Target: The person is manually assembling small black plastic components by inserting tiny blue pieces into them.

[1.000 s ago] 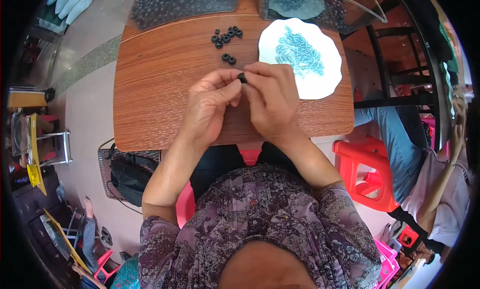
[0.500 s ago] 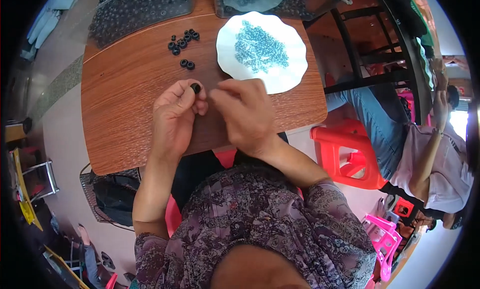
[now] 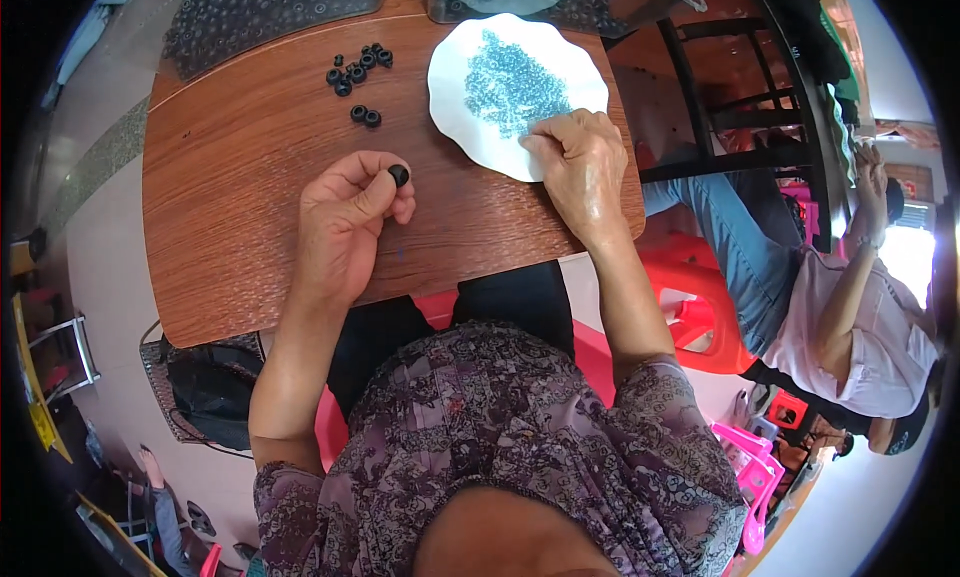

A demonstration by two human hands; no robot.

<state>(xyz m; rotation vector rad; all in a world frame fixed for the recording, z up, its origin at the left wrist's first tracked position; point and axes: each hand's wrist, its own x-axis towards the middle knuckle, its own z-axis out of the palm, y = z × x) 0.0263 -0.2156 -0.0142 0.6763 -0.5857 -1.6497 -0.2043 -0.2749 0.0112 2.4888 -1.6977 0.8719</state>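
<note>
My left hand (image 3: 345, 217) is closed over the front of the table, pinching a small round black part (image 3: 399, 175) between thumb and finger. Over the near right rim of a white scalloped plate (image 3: 458, 127) is my right hand (image 3: 585, 162), its thumb and fingertips pressed together. Whatever those fingertips hold, if anything, is too small to make out. A heap of tiny clear bluish pieces (image 3: 515, 77) lies on the plate. Beyond my left hand, several more black ring-shaped parts (image 3: 357, 74) are scattered on the wood, with a pair (image 3: 365, 116) set nearer to me.
At the table's far edge stand a clear tray of many dark parts (image 3: 270, 27) and a second container (image 3: 600, 7). A red stool (image 3: 700, 307) is right of the brown table (image 3: 240, 217). Another person (image 3: 850, 317) sits at the right; a black bag (image 3: 210, 387) lies left.
My right hand has moved right and away from my left hand, onto the plate's near edge. My left hand keeps its pinch on the black part, now turned slightly.
</note>
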